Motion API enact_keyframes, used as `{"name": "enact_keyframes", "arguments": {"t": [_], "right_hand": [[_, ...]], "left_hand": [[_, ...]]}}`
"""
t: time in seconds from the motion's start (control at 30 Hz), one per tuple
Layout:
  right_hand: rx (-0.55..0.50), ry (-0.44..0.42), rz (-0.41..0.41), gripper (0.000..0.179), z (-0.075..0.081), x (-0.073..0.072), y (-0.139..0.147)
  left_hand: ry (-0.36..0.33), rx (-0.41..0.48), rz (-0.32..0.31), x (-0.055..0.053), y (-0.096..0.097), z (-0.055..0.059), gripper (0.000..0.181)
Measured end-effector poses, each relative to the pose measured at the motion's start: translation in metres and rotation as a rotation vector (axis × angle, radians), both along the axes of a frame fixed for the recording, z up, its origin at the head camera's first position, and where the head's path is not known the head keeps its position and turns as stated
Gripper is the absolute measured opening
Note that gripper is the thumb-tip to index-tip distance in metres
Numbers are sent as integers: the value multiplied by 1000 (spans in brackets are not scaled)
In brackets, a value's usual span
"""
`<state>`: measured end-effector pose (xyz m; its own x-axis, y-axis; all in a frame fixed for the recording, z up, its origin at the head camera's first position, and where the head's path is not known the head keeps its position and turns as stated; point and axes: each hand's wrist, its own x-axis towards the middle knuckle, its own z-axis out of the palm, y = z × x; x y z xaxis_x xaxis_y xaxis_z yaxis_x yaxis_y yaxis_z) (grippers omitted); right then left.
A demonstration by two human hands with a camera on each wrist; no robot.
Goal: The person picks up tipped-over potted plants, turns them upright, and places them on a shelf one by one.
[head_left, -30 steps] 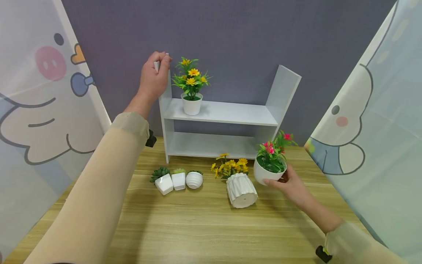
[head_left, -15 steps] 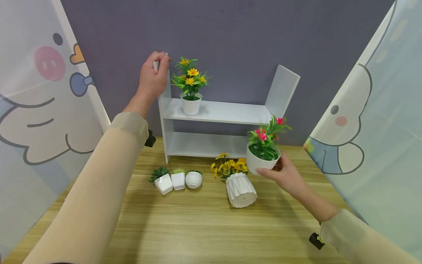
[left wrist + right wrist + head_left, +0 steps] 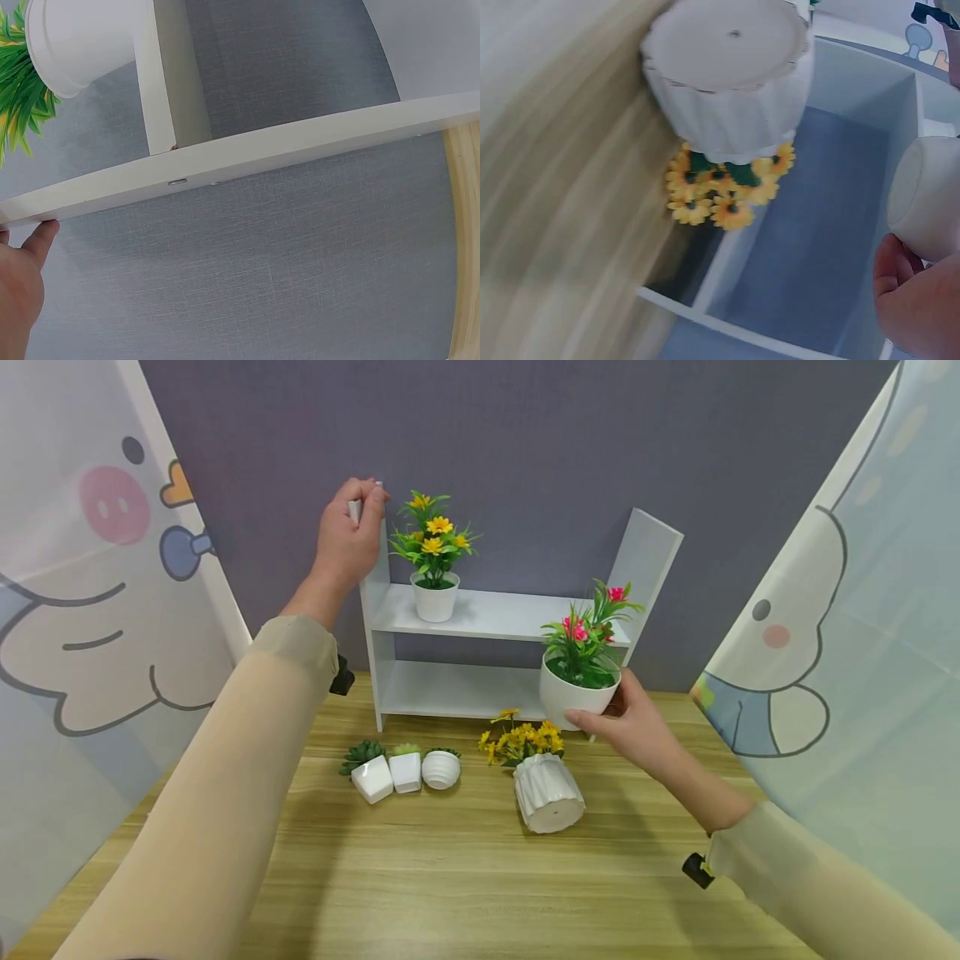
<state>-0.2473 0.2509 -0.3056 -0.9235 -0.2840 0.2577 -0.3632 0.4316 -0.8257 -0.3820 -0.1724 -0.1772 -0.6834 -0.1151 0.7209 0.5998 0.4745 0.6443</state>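
Observation:
My left hand (image 3: 351, 531) grips the top of the left side panel of a white two-level shelf (image 3: 495, 614); in the left wrist view its fingertips (image 3: 43, 238) touch the panel's edge. My right hand (image 3: 637, 731) holds a round white pot of pink flowers (image 3: 577, 692) by its side, lifted in front of the shelf's right half. The right wrist view shows this pot's underside (image 3: 922, 187) above curled fingers. On the upper shelf's left stands a white pot of yellow flowers (image 3: 436, 602), upright. A fluted white pot with yellow daisies (image 3: 550, 793) lies tipped over on the table.
Three small white succulent pots lie in a row on the wooden table (image 3: 420, 877): a tilted square one (image 3: 372, 779), another square one (image 3: 406, 772) and a ribbed round one (image 3: 441, 770). Behind the shelf is a grey wall (image 3: 510, 460). Cartoon-printed curtains (image 3: 862, 610) flank both sides.
My right hand has raised the pot of pink flowers and carried it leftward, from beside the tipped daisy pot to in front of the shelf. My left hand has stayed on the side panel.

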Motion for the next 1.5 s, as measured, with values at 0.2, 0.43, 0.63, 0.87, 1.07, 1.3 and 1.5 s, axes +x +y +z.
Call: {"name": "enact_keyframes", "arguments": {"t": [0.2,0.43,0.63,0.87,1.07,1.3,1.5], "right_hand": [[36,28,4,78,15,-4,-13],[64,28,10,83,29,-9,-27],[81,16,0,79,41,-14,-38],[27,21,19,75,51,-27,-47],[17,30,-14,72,62,-36,-55],[58,41,-39,71,72,-45,-64],[87,54,-64,75,74,-56,-68]], "left_hand": [[-10,6,5,3,-1,-1,26],[-3,8,-6,1,-1,0,26],[-1,8,-4,0,-1,0,27],[7,-2,-1,-1,-1,0,27],[25,13,-14,0,-1,0,26],[27,17,-13,1,-1,0,26],[28,16,-19,1,-1,0,27]]}}
